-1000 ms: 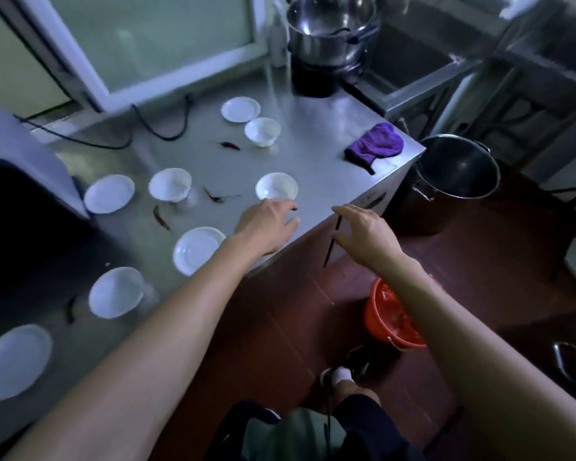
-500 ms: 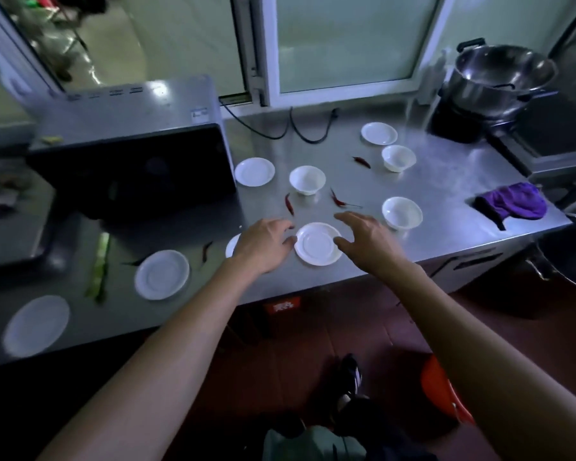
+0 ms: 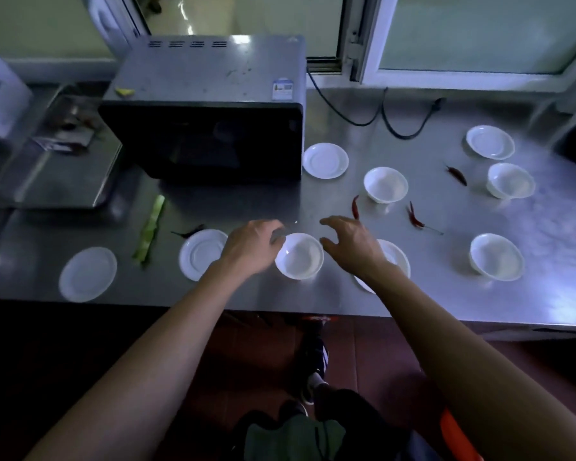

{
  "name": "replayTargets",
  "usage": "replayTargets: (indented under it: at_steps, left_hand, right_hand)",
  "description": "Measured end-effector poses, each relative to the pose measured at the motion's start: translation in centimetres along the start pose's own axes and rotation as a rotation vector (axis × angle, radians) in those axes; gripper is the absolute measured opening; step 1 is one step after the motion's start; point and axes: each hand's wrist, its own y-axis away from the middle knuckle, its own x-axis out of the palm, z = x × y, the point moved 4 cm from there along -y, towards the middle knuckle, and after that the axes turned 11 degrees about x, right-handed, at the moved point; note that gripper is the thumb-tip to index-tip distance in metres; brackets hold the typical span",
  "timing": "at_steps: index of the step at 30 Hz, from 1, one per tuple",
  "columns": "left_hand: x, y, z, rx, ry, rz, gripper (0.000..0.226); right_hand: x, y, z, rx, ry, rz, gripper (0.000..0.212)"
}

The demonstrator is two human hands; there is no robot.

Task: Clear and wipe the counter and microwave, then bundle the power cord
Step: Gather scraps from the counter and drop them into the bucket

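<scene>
White bowl (image 3: 299,257) sits between both hands, perhaps touching.

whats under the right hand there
A white plate lies on the counter beneath the right hand. Only its right rim and a sliver of its near edge show; the hand and wrist cover the rest, so whether anything is on the plate cannot be seen.
</scene>
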Motion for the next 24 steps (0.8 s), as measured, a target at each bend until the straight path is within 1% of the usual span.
replayTargets:
  at_steps: [6,12,19,24]
  left_hand:
    - [0.6,-2.8,3.3,-0.094,0.007,-0.027,0.032]
    - [2.3,-4.2,5.7,-0.203,0.063,-0.030,0.031]
    - [3.8,-6.2,7.0,-0.212,0.105,0.002,0.029]
    - [4.6,-7.9,9.0,-0.194,0.136,0.042,0.017]
  right_hand:
    - [2.6,-6.1,0.9,-0.058,0.003,0.092,0.040]
    - [4.6,-10.3,0.7,-0.060,0.014,0.169,0.036]
    - [7.1,-13.1,-0.4,-0.018,0.031,0.238,0.029]
    - [9.0,-14.9,0.0,-0.010,0.097,0.271,0.027]
